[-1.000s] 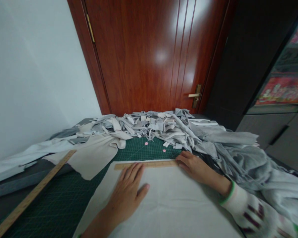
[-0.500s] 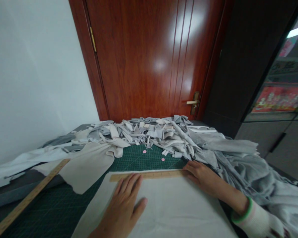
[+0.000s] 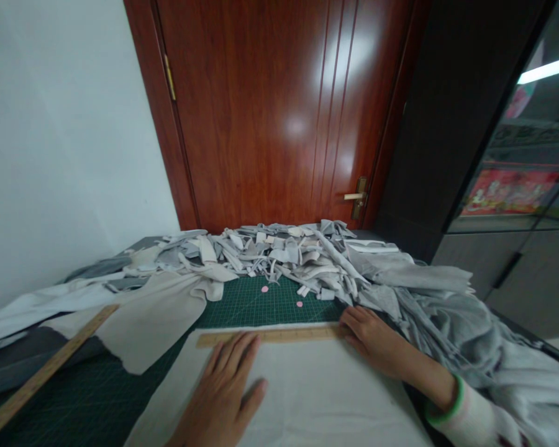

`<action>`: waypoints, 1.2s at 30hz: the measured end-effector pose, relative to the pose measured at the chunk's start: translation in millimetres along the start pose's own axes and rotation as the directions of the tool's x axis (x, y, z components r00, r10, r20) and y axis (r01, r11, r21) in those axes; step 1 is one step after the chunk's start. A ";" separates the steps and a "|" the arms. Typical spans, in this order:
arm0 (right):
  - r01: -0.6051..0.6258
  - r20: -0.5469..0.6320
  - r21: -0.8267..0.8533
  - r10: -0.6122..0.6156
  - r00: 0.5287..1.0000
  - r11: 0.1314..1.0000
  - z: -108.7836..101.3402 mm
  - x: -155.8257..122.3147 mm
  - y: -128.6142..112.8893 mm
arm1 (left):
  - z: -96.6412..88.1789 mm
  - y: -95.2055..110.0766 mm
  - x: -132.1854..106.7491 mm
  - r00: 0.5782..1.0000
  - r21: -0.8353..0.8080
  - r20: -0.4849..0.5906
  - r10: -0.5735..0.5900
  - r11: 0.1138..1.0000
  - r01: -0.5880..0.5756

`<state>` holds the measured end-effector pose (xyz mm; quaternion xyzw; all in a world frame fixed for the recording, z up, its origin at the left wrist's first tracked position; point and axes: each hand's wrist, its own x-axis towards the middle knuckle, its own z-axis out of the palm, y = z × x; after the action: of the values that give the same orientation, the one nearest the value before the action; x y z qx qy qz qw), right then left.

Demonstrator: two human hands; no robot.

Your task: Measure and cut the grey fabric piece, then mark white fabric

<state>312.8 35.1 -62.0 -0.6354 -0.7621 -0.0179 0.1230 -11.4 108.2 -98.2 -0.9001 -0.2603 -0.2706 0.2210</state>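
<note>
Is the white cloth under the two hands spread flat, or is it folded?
Spread flat: the white fabric sheet lies smooth on the green cutting mat, and no fold shows in the visible part.

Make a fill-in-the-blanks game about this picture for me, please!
The right hand touches the end of a ____ ruler.
The left hand lies flat on the white cloth, which lies on the ____ cutting mat.
The two dots on the mat are ____.

Missing words: wooden; green; pink.
</note>
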 end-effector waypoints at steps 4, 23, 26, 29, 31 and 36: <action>-0.004 -0.008 0.007 0.004 1.000 1.000 -1.6 -1.4 -2.2 | 2.7 -0.3 -1.7 1.000 0.024 -0.009 0.013 1.000 -0.012; -0.115 0.040 -0.137 0.121 0.992 0.984 -8.8 -2.7 -1.1 | 6.6 -1.7 -2.1 0.999 -0.018 0.036 -0.003 1.000 0.003; -0.171 0.063 -0.165 0.183 0.981 0.971 -11.5 -4.3 5.0 | 9.2 -2.2 -2.5 0.999 -0.036 0.049 -0.013 0.999 0.015; -0.204 0.079 -0.153 0.218 0.973 0.967 -12.7 -6.4 13.7 | 9.9 -2.1 -3.1 0.997 -0.055 0.069 -0.032 0.998 0.036; -0.204 0.077 -0.135 0.216 0.973 0.970 -12.7 -7.7 18.8 | 9.8 -1.8 -3.3 0.997 -0.057 0.071 -0.030 0.998 0.034; -0.153 0.078 -0.078 0.159 0.984 0.985 -14.9 -11.1 22.5 | 10.2 -2.1 -3.2 0.997 -0.068 0.059 -0.039 0.997 0.043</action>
<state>339.0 26.0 -52.8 -0.6973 -0.7134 -0.0088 0.0691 -11.2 114.2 -107.3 -0.9092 -0.2753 -0.2577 0.1763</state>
